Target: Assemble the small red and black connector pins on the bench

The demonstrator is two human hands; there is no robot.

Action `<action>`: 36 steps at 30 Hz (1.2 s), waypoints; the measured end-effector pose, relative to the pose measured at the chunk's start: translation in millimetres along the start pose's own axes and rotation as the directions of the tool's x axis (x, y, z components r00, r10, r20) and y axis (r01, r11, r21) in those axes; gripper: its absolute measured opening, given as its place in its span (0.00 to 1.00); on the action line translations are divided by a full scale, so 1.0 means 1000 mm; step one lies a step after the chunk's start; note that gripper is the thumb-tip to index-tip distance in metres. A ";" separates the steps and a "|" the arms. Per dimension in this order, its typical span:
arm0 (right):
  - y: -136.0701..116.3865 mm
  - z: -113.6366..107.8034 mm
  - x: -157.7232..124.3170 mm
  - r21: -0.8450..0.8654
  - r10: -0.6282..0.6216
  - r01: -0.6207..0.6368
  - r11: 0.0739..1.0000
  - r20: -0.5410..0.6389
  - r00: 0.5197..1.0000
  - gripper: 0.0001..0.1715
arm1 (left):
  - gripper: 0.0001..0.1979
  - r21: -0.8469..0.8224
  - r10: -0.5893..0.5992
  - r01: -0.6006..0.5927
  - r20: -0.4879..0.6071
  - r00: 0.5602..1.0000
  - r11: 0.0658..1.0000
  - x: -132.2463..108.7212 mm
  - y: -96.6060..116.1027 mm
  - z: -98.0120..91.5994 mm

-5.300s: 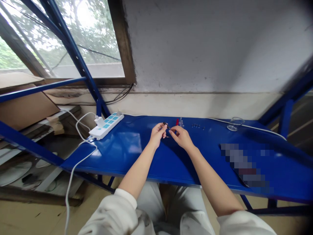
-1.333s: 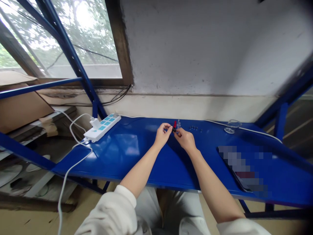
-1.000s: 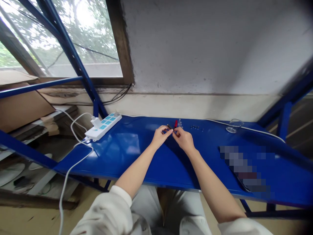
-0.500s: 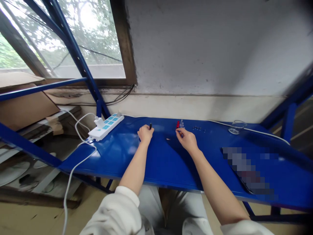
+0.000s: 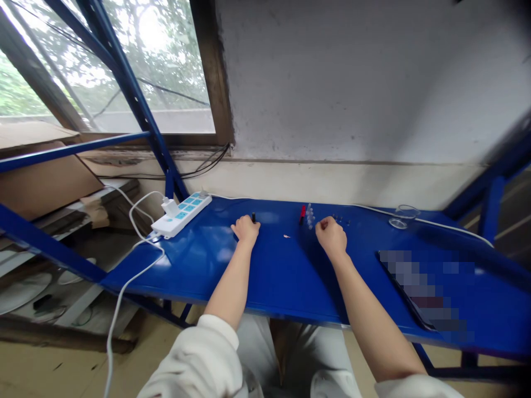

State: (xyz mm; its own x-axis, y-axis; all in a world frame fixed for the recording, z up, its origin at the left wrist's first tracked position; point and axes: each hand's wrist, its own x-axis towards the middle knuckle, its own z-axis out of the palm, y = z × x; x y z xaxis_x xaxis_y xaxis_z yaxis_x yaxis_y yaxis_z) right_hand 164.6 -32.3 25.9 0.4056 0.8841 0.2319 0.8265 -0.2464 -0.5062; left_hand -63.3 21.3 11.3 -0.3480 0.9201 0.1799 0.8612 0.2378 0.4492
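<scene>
My left hand (image 5: 245,229) rests on the blue shelf (image 5: 215,260), fingers curled round a small black stick-like piece (image 5: 253,217) whose tip pokes up above the knuckles. My right hand (image 5: 331,235) is closed in a loose fist near a row of small dark bits (image 5: 341,220); what it holds, if anything, is hidden. Between the hands stand a small red piece (image 5: 302,213) and a cluster of clear little pieces (image 5: 309,215). A tiny pale bit (image 5: 286,236) lies on the shelf between the hands.
A white power strip (image 5: 181,214) with blue sockets and a white cable (image 5: 124,282) lies at the left end. A clear glass dish (image 5: 402,215) sits far right by a thin white cord. A blurred flat object (image 5: 423,287) lies at right. Blue frame bars stand on both sides.
The hands were together working the small black piece; they have parted. The left hand carried the black piece leftward, and the right hand shifted right toward the dark bits and closed.
</scene>
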 end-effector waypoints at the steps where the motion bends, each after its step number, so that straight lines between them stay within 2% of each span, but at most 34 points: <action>1: 0.001 0.002 0.001 -0.027 0.008 -0.006 1.000 0.048 0.999 0.14 | 0.06 0.000 -0.007 0.007 0.006 1.000 1.000 0.000 0.000 0.000; 4: 0.002 0.008 0.001 -0.106 -0.017 0.032 0.994 0.139 0.990 0.16 | 0.06 0.003 -0.028 0.028 0.027 0.999 1.000 -0.001 0.001 -0.002; 7: 0.003 0.013 0.000 -0.177 -0.053 0.081 0.981 0.156 0.986 0.18 | 0.11 -0.008 -0.056 0.056 0.013 0.998 0.998 -0.005 0.003 -0.006; 10: 0.004 0.017 0.002 -0.202 -0.055 0.082 0.976 0.135 0.989 0.20 | 0.20 -0.060 -0.011 0.003 -0.130 0.991 0.998 -0.013 0.011 -0.012; 12: 0.005 0.021 0.003 -0.196 -0.049 0.072 0.978 0.120 0.992 0.21 | 0.18 -0.103 0.109 -0.140 -0.256 0.960 0.985 -0.023 0.021 -0.013; 13: 0.005 0.022 0.004 -0.192 -0.047 0.069 0.979 0.114 0.992 0.20 | 0.16 -0.122 0.191 -0.236 -0.299 0.935 0.964 -0.029 0.027 -0.013; 15: 0.005 0.025 0.006 -0.184 -0.041 0.059 0.981 0.104 0.994 0.20 | 0.12 -0.144 0.413 -0.469 -0.299 0.860 0.872 -0.044 0.040 -0.009; 17: 0.005 0.028 0.008 -0.169 -0.038 0.053 0.984 0.089 0.995 0.19 | 0.15 -0.158 0.640 -0.677 -0.228 0.733 0.719 -0.058 0.052 0.000; 18: 0.005 0.029 0.009 -0.159 -0.040 0.052 0.986 0.082 0.996 0.19 | 0.19 -0.157 0.711 -0.735 -0.186 0.678 0.660 -0.063 0.057 0.005; 20: 0.004 0.029 0.009 -0.136 -0.044 0.054 0.989 0.073 0.996 0.18 | 0.25 -0.150 0.771 -0.775 -0.099 0.630 0.614 -0.068 0.063 0.016; 21: 0.004 0.029 0.009 -0.126 -0.048 0.056 0.990 0.071 0.996 0.17 | 0.27 -0.142 0.776 -0.775 -0.058 0.628 0.616 -0.068 0.064 0.022; 24: 0.004 0.029 0.009 -0.107 -0.051 0.059 0.993 0.073 0.996 0.16 | 0.28 -0.108 0.749 -0.742 0.046 0.661 0.662 -0.063 0.063 0.035; 27: 0.004 0.029 0.009 -0.102 -0.054 0.062 0.993 0.072 0.996 0.16 | 0.25 -0.077 0.728 -0.724 0.098 0.679 0.686 -0.058 0.059 0.042; 33: 0.004 0.032 0.010 -0.086 -0.070 0.074 0.994 0.053 0.996 0.14 | 0.19 -0.044 0.759 -0.759 -0.011 0.651 0.650 -0.058 0.061 0.034; 36: 0.004 0.033 0.009 -0.084 -0.083 0.086 0.993 0.041 0.996 0.12 | 0.14 -0.016 0.730 -0.730 -0.033 0.683 0.683 -0.057 0.062 0.031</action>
State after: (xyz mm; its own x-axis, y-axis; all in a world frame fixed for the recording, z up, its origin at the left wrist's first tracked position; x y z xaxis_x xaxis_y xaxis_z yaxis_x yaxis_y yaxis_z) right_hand 158.7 -11.9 -1.2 0.3192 0.9172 0.2385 0.8883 -0.2019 -0.4125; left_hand 21.4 -6.9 1.8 0.3785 0.7919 0.4792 0.8363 -0.5145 0.1896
